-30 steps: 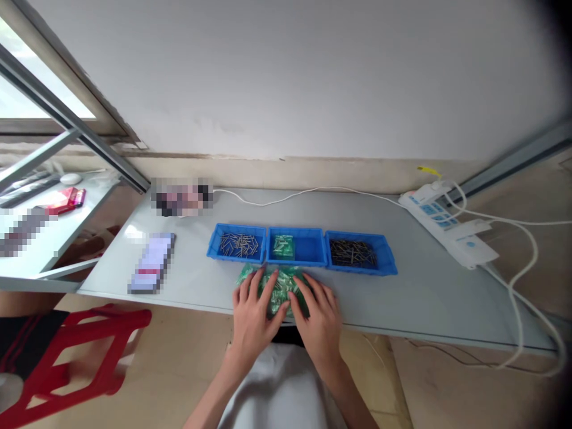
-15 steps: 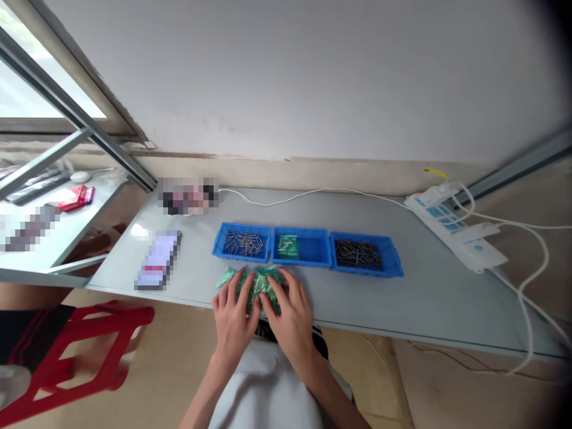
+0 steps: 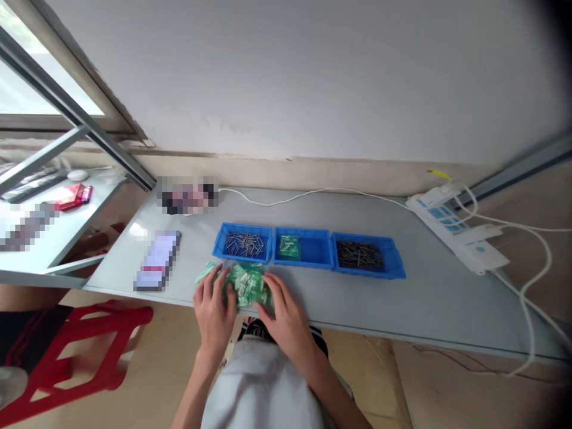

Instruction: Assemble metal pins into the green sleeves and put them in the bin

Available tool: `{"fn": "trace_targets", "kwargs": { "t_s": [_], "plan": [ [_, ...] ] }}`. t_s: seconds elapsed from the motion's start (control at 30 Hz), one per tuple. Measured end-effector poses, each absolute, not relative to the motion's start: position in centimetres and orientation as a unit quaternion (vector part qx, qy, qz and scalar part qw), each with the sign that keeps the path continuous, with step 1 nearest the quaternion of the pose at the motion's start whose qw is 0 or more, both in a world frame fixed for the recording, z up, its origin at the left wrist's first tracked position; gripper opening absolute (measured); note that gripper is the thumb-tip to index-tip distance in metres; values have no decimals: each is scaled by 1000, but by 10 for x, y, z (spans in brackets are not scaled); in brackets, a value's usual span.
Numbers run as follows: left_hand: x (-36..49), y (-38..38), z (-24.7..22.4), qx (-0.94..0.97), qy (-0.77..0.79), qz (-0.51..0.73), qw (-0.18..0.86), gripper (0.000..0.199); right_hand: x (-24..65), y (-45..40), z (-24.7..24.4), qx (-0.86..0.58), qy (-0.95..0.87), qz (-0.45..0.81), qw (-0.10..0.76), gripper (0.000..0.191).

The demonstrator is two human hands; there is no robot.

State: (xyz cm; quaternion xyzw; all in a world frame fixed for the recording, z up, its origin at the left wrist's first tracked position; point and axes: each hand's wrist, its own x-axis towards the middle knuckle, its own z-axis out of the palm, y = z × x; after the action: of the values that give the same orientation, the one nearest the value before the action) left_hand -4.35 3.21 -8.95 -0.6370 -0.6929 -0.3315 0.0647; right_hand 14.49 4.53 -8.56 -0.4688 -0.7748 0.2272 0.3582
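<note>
left hand (image 3: 213, 314) and right hand (image 3: 286, 316) lie flat, fingers spread, on the clear plastic bag of small green parts (image 3: 241, 284) at the near edge of the grey table (image 3: 424, 298); pressing, not clenched. likely positioning step. beyond: three blue plastic bins (image 3: 308, 247).

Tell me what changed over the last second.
Both hands, the left hand and the right hand, slid the clear bag of green parts leftward along the table's front edge, fingers resting on it throughout. The three blue bins, phone and power strip kept their places.
</note>
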Motion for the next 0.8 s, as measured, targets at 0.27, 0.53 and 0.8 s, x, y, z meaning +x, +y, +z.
{"fn": "trace_targets", "kwargs": {
  "t_s": [0.27,0.53,0.8],
  "plan": [
    [-27,29,-89,-654,-666,-352,74,45,163,57,-77,-478,-804,146,321,10],
    [-24,33,-95,-666,-666,-326,86,57,160,57,-76,-452,-814,174,322,22],
    [-41,45,-86,-683,-649,-326,78,53,161,61,-75,-435,-813,212,324,29]
  ]
}}
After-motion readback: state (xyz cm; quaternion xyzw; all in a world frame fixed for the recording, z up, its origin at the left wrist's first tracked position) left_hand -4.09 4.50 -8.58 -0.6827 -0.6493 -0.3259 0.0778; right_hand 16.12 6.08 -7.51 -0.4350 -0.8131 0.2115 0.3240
